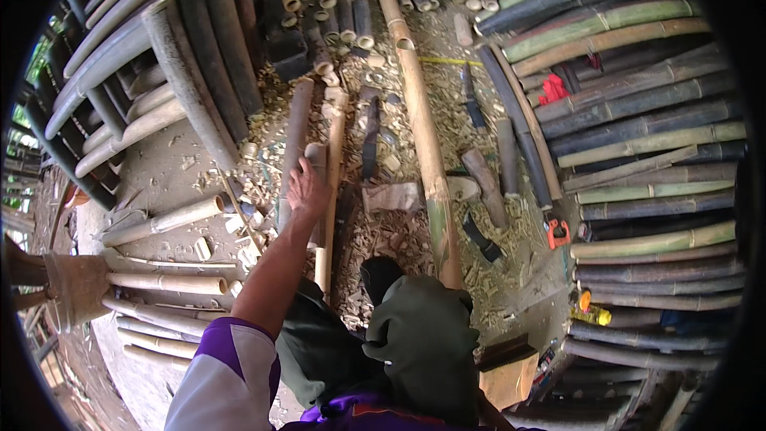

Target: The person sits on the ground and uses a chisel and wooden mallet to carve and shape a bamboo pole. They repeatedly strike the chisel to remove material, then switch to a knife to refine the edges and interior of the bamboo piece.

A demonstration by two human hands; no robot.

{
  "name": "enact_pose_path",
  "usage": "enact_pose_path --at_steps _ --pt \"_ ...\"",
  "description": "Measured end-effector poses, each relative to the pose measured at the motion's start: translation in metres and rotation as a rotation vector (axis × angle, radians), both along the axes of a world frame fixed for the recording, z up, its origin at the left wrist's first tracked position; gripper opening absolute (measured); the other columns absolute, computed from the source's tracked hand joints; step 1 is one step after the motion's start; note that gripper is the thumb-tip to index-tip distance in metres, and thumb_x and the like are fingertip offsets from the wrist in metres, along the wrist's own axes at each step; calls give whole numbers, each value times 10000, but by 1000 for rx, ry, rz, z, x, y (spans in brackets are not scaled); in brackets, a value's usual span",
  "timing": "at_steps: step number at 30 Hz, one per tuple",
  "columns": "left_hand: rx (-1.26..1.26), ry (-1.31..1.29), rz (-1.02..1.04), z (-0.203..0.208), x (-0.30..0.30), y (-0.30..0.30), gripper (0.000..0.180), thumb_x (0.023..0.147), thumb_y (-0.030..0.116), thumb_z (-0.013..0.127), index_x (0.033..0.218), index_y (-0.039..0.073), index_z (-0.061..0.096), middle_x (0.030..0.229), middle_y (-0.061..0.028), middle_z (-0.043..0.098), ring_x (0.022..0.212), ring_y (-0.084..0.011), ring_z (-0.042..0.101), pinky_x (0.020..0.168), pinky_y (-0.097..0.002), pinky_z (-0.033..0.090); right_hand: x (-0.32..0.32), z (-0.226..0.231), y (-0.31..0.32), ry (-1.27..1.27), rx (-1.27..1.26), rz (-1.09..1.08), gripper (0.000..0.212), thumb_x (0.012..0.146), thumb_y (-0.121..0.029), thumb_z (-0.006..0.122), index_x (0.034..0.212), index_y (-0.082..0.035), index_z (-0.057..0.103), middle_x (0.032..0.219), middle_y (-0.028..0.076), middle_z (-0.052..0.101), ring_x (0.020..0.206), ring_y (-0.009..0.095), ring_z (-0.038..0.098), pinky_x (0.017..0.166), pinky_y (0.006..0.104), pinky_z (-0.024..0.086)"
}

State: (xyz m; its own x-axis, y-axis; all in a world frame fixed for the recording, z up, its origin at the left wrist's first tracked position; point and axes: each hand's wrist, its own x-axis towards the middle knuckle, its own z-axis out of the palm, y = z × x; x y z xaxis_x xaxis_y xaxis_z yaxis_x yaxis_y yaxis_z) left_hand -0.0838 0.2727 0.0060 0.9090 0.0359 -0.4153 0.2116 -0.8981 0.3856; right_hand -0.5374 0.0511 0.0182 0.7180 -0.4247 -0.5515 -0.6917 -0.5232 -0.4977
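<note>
My left hand point(307, 190) reaches down with its fingers apart. It lies over a short brownish-grey piece of bamboo or wood point(317, 156), and its fingertips touch or nearly touch it. On its left is a longer brown pole point(296, 124), and on its right a thin pale pole point(336, 132). A long pale bamboo pole point(421, 120) runs from the far side to beside my right knee, with an opening cut near its far end and a greenish patch at the near end. My right hand is out of sight; only a bit of that arm shows at the lower edge.
Shavings and chips cover the ground. Dark, flat tool-like items point(371, 140) lie among them. Stacked bamboo poles point(638, 124) line the right side, with an orange tool point(557, 233) nearby. A bamboo bench-like frame point(187, 56) stands left; cut tubes point(363, 22) lie at the back.
</note>
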Motion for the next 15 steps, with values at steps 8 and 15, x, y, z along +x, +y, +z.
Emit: enact_pose_path --at_steps 8,15 --pt "6 -242 -144 -6 3 -23 598 806 205 715 1310 75 420 1297 -190 484 1218 -376 517 943 -496 492 -45 19 13 124 122 -130 669 877 -298 698 1385 49 435 1138 280 628 1068 431 636 898 481 507" --pt "-360 -155 -265 -29 -16 -39 341 801 229 724 1054 19 633 1046 -217 696 1016 -393 668 876 -476 535 -44 26 3 165 194 -132 610 895 -303 673 1357 43 475 1091 269 647 1039 423 648 878 485 513"
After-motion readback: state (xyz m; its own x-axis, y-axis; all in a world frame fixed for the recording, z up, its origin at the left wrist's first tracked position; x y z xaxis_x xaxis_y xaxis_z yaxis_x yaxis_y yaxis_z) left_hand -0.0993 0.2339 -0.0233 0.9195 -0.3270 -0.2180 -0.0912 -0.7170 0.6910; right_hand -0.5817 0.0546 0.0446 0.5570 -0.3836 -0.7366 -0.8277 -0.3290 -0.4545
